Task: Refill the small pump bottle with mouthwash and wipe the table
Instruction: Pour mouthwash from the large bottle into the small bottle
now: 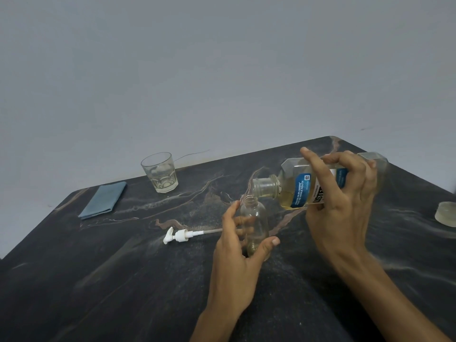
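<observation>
A small clear pump bottle [255, 218] stands upright on the dark marble table [123, 280], its neck open and a little yellowish liquid at its bottom. My left hand [237, 262] is wrapped around its lower part. My right hand [343, 198] holds the large mouthwash bottle [296, 186] tipped on its side, its uncapped mouth just above and right of the small bottle's neck. Yellow liquid lies in the big bottle's lower side. The white pump head [181, 235] with its tube lies on the table to the left.
A folded blue cloth [103, 199] lies at the far left. A glass tumbler [160, 172] with a little pale liquid stands near the wall. A pale round cap [447, 214] rests at the right edge. A grey wall runs behind the table.
</observation>
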